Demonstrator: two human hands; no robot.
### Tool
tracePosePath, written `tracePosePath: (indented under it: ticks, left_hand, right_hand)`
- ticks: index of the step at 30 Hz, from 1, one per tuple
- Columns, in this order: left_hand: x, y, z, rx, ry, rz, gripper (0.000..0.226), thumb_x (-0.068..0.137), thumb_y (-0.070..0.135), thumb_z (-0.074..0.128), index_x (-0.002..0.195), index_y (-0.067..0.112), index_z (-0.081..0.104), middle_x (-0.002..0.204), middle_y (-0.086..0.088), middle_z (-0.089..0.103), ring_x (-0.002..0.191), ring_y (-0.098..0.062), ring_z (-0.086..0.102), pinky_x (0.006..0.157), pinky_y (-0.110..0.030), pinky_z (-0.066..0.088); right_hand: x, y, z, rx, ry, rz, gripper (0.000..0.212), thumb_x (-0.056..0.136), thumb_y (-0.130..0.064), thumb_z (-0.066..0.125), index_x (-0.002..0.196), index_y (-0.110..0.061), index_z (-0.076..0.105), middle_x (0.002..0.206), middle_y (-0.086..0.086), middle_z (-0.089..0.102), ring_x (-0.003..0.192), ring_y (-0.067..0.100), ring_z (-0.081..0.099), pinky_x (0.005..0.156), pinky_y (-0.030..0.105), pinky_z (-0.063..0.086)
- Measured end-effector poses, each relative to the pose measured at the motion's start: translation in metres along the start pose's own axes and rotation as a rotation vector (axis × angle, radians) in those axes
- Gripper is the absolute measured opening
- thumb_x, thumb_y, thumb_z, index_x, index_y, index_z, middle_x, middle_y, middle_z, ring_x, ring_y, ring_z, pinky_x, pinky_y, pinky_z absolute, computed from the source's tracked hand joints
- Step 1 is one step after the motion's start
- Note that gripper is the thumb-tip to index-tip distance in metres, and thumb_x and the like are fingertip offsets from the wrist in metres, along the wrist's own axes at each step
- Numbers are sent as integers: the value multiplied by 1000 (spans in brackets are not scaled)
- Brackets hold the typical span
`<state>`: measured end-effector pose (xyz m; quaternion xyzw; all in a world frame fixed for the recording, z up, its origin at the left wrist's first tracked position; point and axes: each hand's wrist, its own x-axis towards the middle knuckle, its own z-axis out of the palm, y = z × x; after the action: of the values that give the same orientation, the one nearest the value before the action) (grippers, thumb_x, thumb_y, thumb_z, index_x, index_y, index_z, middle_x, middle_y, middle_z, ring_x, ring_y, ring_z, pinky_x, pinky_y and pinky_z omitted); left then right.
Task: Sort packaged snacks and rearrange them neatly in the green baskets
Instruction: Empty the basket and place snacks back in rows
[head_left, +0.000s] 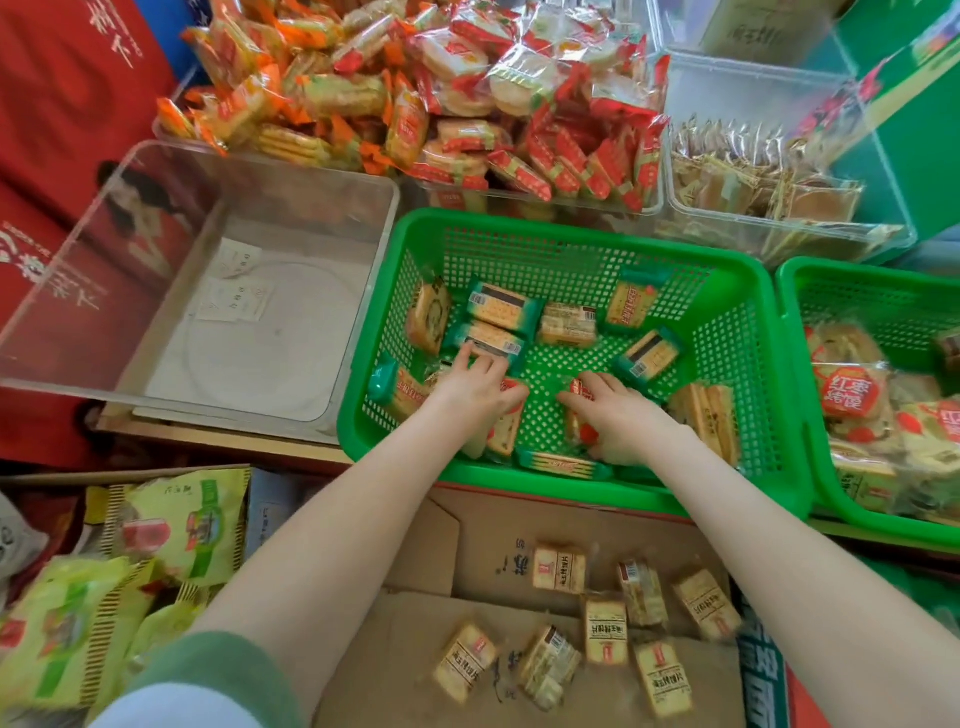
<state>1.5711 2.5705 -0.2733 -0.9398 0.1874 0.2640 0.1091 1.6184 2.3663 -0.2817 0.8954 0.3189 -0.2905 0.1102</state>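
Both my hands reach into the middle green basket (571, 244). My left hand (475, 387) lies over cracker packs at the basket's near left, its fingertips touching a green-wrapped pack (491, 338). A red-marked pack (579, 415) sits under my right hand (618, 415), whose fingers curl around it at the near middle. Several green and tan cracker packs (566, 325) lie scattered over the basket floor. A second green basket (795, 322) at the right holds red-labelled snack packs (852, 395).
An empty clear bin (218, 208) stands left of the basket. Clear bins behind hold orange and red packs (415, 104) and tan packs (753, 176). Below, a cardboard box (467, 545) holds several tan cracker packs (605, 629). Yellow-green bags (171, 525) lie lower left.
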Motion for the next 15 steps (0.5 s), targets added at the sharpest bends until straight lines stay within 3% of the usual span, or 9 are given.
tracePosePath:
  ticks: [3, 6, 11, 15]
  left_hand:
    - [-6, 2, -1, -102, 20, -63, 98, 72, 32, 74, 149, 23, 14, 148, -24, 17, 137, -43, 20, 114, -63, 14]
    - [-19, 2, -5, -164, 141, -113, 96, 75, 32, 71, 150, 23, 13, 142, -20, 21, 132, -40, 23, 112, -59, 22]
    - [-48, 14, -25, -202, 437, -266, 95, 72, 33, 74, 149, 23, 20, 129, -18, 31, 119, -36, 32, 107, -48, 30]
    - [-70, 54, -40, -316, 770, -317, 95, 59, 29, 83, 143, 15, 40, 119, -24, 44, 107, -40, 39, 95, -52, 41]
  right_hand:
    - [-9, 0, -5, 25, 97, -17, 84, 83, -21, 69, 151, -27, 19, 160, 10, 6, 146, 33, 6, 113, 46, 32]
    - [-22, 3, -14, 114, 240, -44, 80, 83, -18, 68, 148, -26, 23, 158, 8, 8, 145, 31, 4, 110, 45, 36]
    - [-59, 12, -18, 294, 457, -73, 78, 83, -17, 71, 147, -25, 29, 155, 6, 9, 146, 27, 1, 113, 47, 31]
    - [-102, 26, -9, 388, 591, -88, 77, 79, -15, 76, 145, -24, 36, 154, 8, 13, 145, 28, 6, 111, 46, 31]
